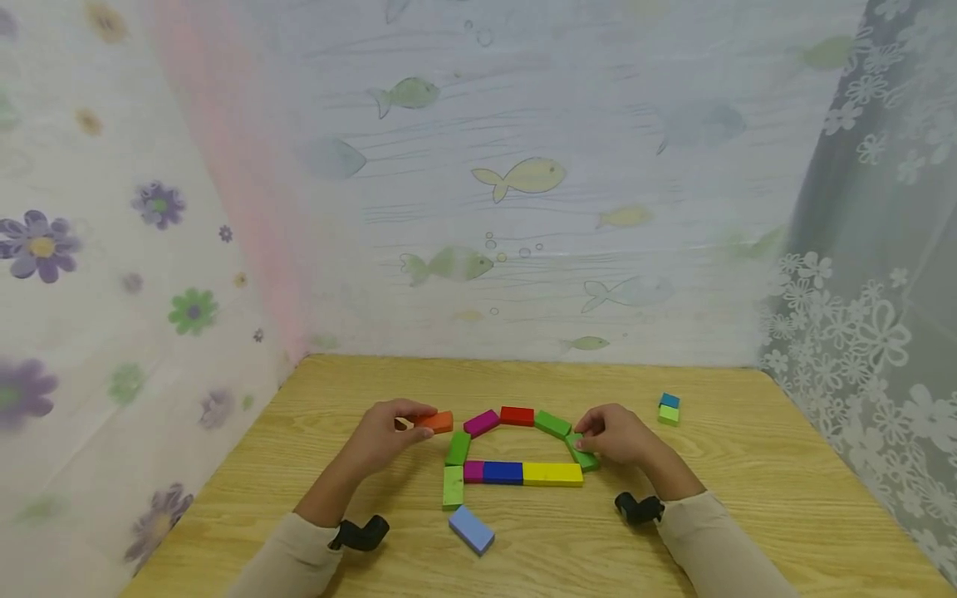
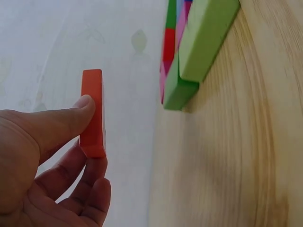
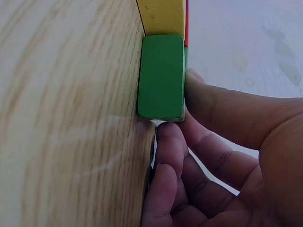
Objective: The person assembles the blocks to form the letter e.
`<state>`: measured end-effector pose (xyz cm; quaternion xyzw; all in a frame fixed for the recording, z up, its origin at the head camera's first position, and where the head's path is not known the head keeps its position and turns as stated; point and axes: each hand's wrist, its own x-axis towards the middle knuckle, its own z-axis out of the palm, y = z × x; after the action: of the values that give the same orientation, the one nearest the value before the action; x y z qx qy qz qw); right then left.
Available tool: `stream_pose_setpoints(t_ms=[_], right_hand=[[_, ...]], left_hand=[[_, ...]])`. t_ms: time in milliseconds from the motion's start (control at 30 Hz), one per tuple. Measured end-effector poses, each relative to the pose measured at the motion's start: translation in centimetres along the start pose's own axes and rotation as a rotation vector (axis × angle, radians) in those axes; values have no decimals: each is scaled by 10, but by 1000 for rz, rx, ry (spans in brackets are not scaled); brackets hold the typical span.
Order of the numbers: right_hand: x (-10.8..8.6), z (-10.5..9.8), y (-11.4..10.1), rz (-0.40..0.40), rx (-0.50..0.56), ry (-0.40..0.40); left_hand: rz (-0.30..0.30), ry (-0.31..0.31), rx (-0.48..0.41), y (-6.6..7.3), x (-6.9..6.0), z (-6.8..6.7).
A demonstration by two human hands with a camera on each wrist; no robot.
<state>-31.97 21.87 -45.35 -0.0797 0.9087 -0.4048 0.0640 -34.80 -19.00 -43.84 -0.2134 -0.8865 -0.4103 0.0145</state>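
Between thumb and fingers, my left hand (image 1: 383,436) pinches an orange block (image 1: 444,422), held just left of a curved line of blocks; the left wrist view shows this orange block (image 2: 92,113) raised off the table. My right hand (image 1: 619,436) grips the green block (image 1: 586,458) at the curve's right end, which lies on the wood in the right wrist view. Along the curve run another green block (image 1: 553,423), a red block (image 1: 517,416), a magenta block (image 1: 482,423) and a green block (image 1: 458,448). Beneath it, a straight row holds magenta, blue (image 1: 503,473) and yellow (image 1: 552,474) blocks.
A light green block (image 1: 453,487) touches the row's left side. Nearer me lies a light blue block (image 1: 472,530). Blue (image 1: 669,400) and lime (image 1: 669,414) blocks sit at the back right of the wooden table (image 1: 748,515). Patterned curtains surround its back and sides.
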Motion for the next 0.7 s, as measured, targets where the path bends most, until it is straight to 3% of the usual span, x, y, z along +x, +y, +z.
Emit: stream_pose_setpoints(t_ms=[700], right_hand=[[2,-1,2,-4,-4,-2]], left_hand=[[159,-162,-46,50,-15,21]])
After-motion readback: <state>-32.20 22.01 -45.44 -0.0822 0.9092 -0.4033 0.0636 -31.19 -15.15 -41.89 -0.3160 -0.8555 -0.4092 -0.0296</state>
